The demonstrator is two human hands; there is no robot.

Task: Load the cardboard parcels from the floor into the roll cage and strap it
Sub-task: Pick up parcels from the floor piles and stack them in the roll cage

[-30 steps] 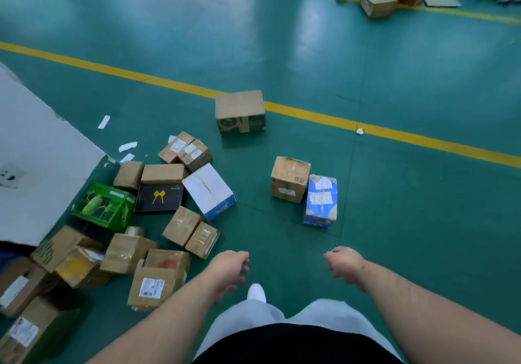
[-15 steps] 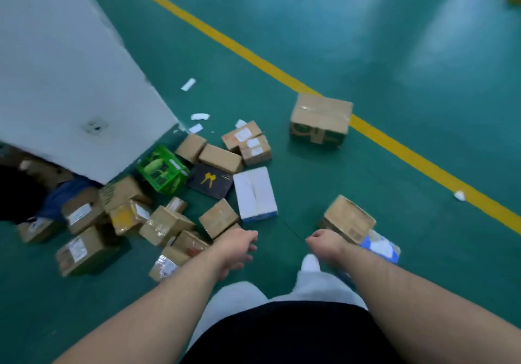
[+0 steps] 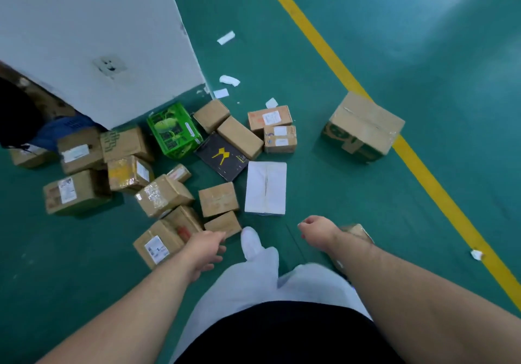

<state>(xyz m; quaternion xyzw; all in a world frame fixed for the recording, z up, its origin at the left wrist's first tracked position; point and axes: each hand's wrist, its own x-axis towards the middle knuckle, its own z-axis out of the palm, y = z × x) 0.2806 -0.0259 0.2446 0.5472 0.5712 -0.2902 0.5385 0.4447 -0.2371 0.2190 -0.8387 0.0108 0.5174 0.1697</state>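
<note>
Floor (image 3: 423, 53) in glossy green paint fills the head view, with pale glare at the far right. A yellow line (image 3: 318, 42) runs across it from far centre to the near right edge. At the far left stands a white wall panel (image 3: 84, 19) with a scuffed mark on its face. What sits in the shadow at its left edge is too dim to tell. Paper scraps (image 3: 225, 37) lie on the floor by the panel's corner.

The cardboard parcels (image 3: 163, 194) are all on the floor, strewn in a loose heap from the panel's foot towards the person's feet, many of them touching one another. Among them are a green printed box (image 3: 174, 131), a flat black box (image 3: 222, 156) just right of it, and a white box (image 3: 266, 187) at the heap's right side. One large carton (image 3: 363, 127) sits well apart to the right, a corner over the yellow line. Another brown parcel (image 3: 356, 229) shows partly behind the right forearm.

The person stands at the near end of the heap, a white shoe (image 3: 251, 241) forward. The left hand (image 3: 207, 248) hangs just beside a labelled parcel (image 3: 158, 246), fingers loosely curled, grasping nothing. The right hand (image 3: 317, 229) hangs over the floor, fingers loosely curled under, likewise grasping nothing.
</note>
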